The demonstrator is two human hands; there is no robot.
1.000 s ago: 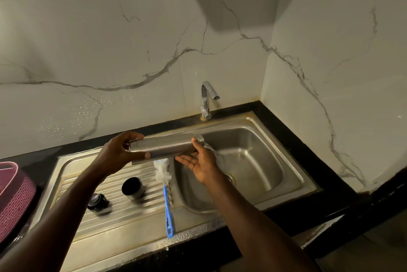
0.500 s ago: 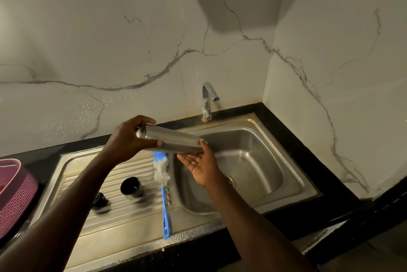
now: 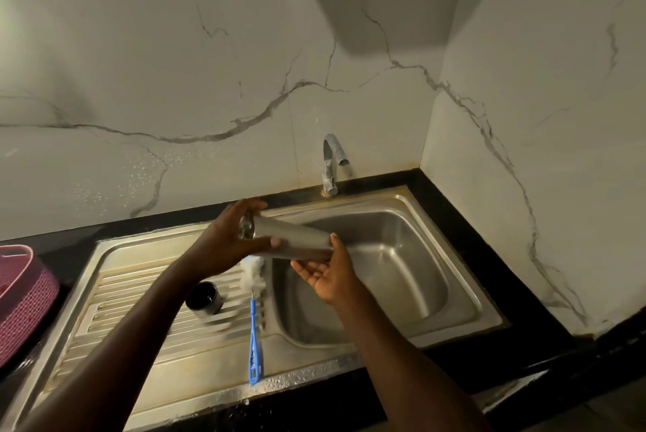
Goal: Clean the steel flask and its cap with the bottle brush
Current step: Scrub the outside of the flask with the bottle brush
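Note:
The steel flask (image 3: pixel 293 236) is held over the left rim of the sink, almost level, with its right end a little lower. My left hand (image 3: pixel 223 243) grips its left end, fingers and thumb curled round it. My right hand (image 3: pixel 327 274) is held palm up under the right end, and one fingertip touches that end. The bottle brush (image 3: pixel 254 319), white bristles on a blue handle, lies on the drainboard below the flask. A black cap (image 3: pixel 204 298) stands on the drainboard next to the brush, partly behind my left forearm.
The steel sink basin (image 3: pixel 402 256) lies to the right, with a closed tap (image 3: pixel 332 166) at its back edge. The ribbed drainboard (image 3: pixel 115 291) lies to the left. A pink basket (image 3: pixel 21 298) stands at the far left. Marble walls close the back and right.
The flask's left end has risen, so it now slopes down to the right. Water no longer runs from its right end. My left forearm now hides the second small black piece on the drainboard.

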